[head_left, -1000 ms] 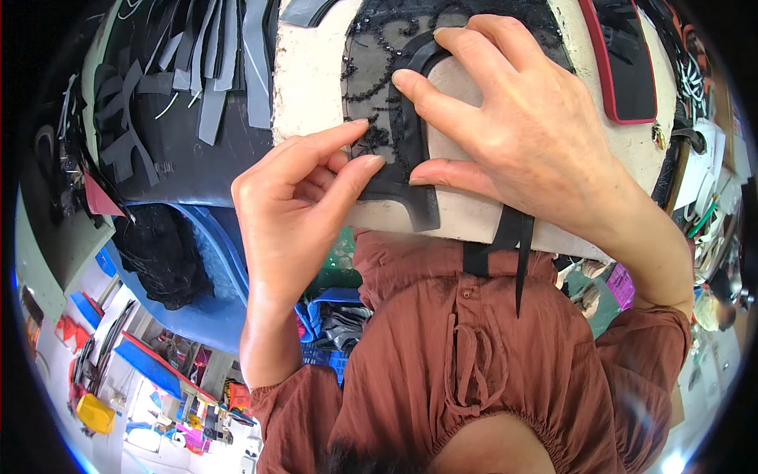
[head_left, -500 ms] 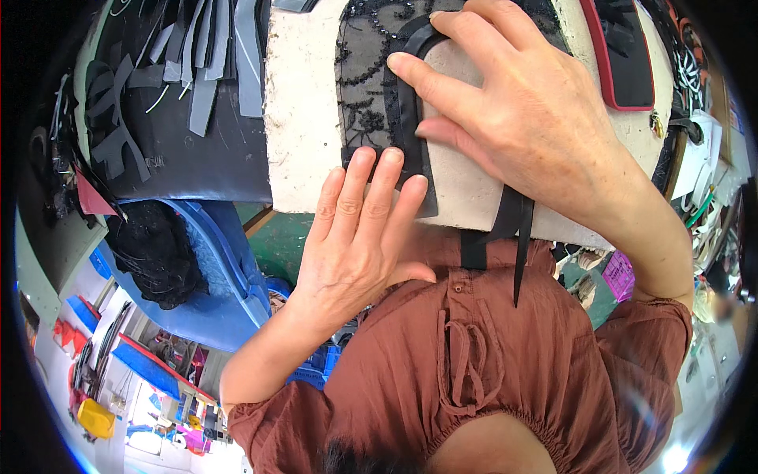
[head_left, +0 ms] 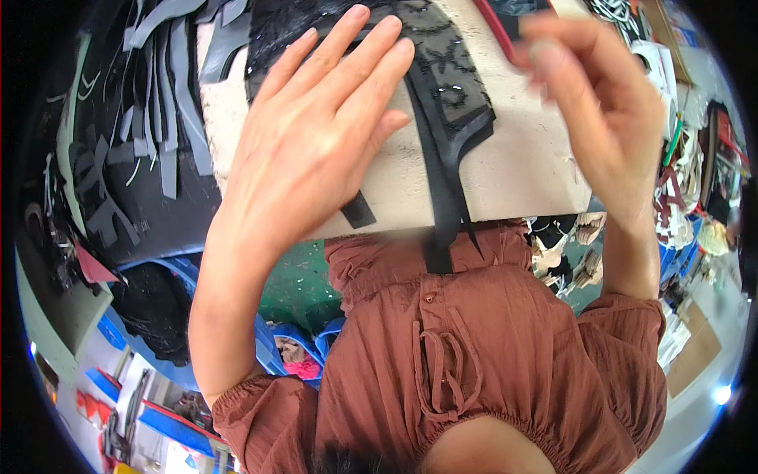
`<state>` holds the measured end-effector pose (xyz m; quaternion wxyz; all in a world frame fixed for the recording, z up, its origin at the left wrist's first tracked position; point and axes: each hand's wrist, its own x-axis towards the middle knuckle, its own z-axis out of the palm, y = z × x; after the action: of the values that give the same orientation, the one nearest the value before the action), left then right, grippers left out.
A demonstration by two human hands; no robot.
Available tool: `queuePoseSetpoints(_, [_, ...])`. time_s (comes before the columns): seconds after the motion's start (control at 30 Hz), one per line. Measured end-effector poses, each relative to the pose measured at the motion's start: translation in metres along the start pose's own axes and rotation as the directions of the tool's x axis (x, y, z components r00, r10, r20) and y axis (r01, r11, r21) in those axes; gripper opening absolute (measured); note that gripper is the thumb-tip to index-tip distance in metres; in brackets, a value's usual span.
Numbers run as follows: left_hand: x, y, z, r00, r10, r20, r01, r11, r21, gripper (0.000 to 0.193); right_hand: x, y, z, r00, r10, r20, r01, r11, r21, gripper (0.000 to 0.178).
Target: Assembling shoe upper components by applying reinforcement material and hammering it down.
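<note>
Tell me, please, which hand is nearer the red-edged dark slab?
Right. The right hand overlaps the lower end of the dark slab in view; touch is unclear. The left hand is left of it, over the black beaded piece.

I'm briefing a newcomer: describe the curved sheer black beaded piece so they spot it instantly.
Find the thick cream board in front of the rust-brown blouse. On it, partly covered by the person's left hand, lies the curved sheer black beaded piece. Its see-through, bead-patterned mesh sets it apart from the plain grey cut strips to its left.
</note>
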<state>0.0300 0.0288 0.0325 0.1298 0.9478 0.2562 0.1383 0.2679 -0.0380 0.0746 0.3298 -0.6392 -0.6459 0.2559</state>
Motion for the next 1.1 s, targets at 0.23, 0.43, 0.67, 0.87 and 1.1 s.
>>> queuePoseSetpoints(0.23, [0.021, -0.016, 0.033, 0.997, -0.079, 0.005, 0.077, 0.978, 0.195, 0.049, -0.059, 0.008, 0.030, 0.977, 0.122, 0.175, -0.143, 0.983, 0.111, 0.017])
queuePoseSetpoints(0.43, [0.024, -0.014, 0.033, 0.994, -0.107, 0.005, 0.104, 0.974, 0.199, 0.045, -0.066, -0.008, 0.030, 0.856, 0.421, 0.299, -0.516, 0.685, 0.513, 0.014])
queuePoseSetpoints(0.67, [0.032, -0.003, 0.036, 0.991, -0.124, -0.046, 0.133, 0.939, 0.316, 0.052, -0.077, 0.001, 0.046, 0.782, 0.543, 0.307, -0.613, 0.580, 0.536, 0.013])
queuePoseSetpoints(0.87, [0.031, 0.011, 0.038, 0.986, -0.154, -0.059, 0.165, 0.924, 0.346, 0.089, -0.069, 0.000, 0.045, 0.738, 0.576, 0.352, -0.675, 0.627, 0.390, 0.012])
queuePoseSetpoints(1.1, [0.026, 0.015, 0.043, 0.986, -0.157, -0.051, 0.165, 0.944, 0.288, 0.103, -0.070, 0.003, 0.038, 0.693, 0.601, 0.398, -0.721, 0.595, 0.356, 0.012])
